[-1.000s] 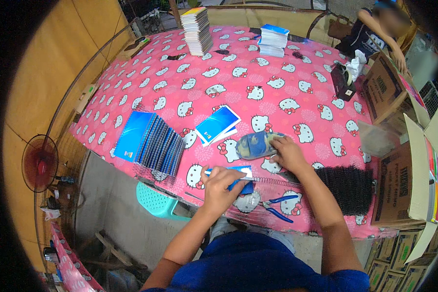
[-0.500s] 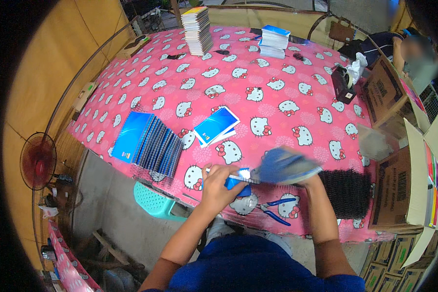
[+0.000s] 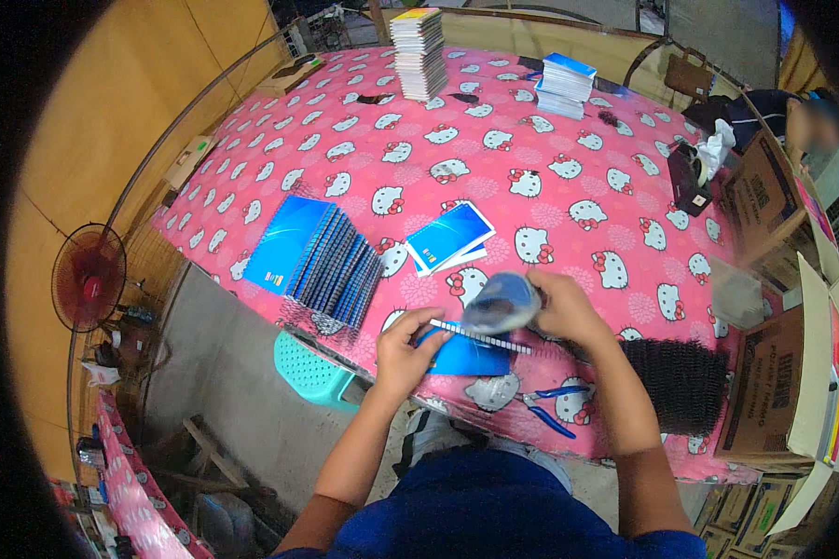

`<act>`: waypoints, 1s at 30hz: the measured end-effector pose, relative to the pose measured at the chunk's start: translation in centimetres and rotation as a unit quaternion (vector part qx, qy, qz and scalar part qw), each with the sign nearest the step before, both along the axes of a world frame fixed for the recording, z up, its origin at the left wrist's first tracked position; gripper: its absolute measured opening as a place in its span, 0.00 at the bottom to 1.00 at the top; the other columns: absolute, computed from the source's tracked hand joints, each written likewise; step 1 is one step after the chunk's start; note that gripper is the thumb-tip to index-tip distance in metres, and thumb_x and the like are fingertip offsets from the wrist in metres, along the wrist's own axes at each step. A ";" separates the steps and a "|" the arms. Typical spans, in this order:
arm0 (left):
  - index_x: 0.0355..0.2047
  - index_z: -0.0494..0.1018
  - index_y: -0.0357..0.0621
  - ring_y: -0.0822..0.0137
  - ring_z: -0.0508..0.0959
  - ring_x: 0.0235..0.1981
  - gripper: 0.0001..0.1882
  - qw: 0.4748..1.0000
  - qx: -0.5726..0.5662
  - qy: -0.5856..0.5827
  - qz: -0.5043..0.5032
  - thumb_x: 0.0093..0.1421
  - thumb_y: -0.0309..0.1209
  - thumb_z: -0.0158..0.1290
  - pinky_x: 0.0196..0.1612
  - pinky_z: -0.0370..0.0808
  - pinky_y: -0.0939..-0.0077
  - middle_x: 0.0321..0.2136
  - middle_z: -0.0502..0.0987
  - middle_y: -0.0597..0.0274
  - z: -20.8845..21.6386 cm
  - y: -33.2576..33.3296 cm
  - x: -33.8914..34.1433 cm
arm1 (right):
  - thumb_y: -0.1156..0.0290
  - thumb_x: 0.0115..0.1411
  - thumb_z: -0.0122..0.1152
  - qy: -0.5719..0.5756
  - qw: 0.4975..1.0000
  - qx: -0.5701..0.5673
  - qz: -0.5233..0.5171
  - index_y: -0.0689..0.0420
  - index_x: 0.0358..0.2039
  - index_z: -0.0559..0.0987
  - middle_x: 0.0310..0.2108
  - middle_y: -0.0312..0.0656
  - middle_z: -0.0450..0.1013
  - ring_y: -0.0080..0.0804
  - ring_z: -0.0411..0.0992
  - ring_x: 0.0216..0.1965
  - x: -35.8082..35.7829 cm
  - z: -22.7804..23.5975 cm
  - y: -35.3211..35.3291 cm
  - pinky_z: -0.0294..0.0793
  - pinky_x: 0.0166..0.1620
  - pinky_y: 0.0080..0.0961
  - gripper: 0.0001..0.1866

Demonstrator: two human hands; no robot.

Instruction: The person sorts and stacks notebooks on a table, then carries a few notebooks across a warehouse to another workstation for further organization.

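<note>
Near the table's front edge lies a blue notebook [image 3: 471, 357] with a coil along its spine. My left hand [image 3: 406, 356] grips its left end, thumb and fingers pinching the spine edge. On the far side of the coil, my right hand [image 3: 567, 307] holds the curled-over pages [image 3: 503, 303], which are blurred by motion. Blue-handled pliers [image 3: 557, 408] rest just right of the notebook. A pile of loose black coils [image 3: 676, 387] lies beyond my right forearm.
Coil-bound blue notebooks [image 3: 322, 256] stand in a row at left, beside loose blue booklets [image 3: 452, 238]. Two stacks [image 3: 419, 61] [image 3: 565, 86] rise at the far edge. Cardboard boxes [image 3: 764, 382] and a tape dispenser [image 3: 690, 179] line the right. A teal stool [image 3: 309, 368] stands below.
My right hand has swung up and left, bending the notebook's pages back over the coil. More of the blue notebook now shows below the spine. The whole view has shifted slightly.
</note>
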State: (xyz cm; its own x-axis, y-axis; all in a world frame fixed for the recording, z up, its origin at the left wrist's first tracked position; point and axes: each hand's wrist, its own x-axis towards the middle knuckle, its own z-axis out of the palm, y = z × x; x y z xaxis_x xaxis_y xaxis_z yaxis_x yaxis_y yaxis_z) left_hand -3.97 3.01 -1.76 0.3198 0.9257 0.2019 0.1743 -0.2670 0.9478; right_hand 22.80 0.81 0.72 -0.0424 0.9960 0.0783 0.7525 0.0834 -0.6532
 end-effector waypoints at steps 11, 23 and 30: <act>0.38 0.78 0.37 0.72 0.76 0.39 0.13 0.992 -0.091 -0.078 -0.040 0.50 0.20 0.60 0.42 0.73 0.81 0.36 0.78 0.60 0.2 0.6 -0.3 | 0.74 0.42 0.63 -0.125 0.982 0.007 -0.144 0.57 0.42 0.73 0.43 0.49 0.71 0.50 0.70 0.45 4.6 -3.5 -0.3 0.71 0.44 0.42 0.22; 0.43 0.72 0.32 0.71 0.76 0.42 0.14 0.972 -0.083 -0.204 -0.087 0.55 0.16 0.54 0.46 0.73 0.79 0.39 0.76 0.58 3.1 -1.6 1.5 | 0.64 0.48 0.66 0.203 0.971 0.123 0.039 0.60 0.39 0.73 0.35 0.50 0.69 0.46 0.70 0.39 -8.2 5.5 -3.4 0.70 0.41 0.36 0.20; 0.39 0.76 0.35 0.78 0.74 0.29 0.10 0.992 0.002 -0.122 -0.027 0.55 0.19 0.56 0.29 0.71 0.86 0.35 0.78 0.61 6.1 -3.4 0.7 | 0.70 0.50 0.63 0.121 0.961 0.240 0.062 0.61 0.33 0.75 0.27 0.45 0.69 0.43 0.69 0.30 -9.3 6.3 -3.7 0.68 0.33 0.33 0.12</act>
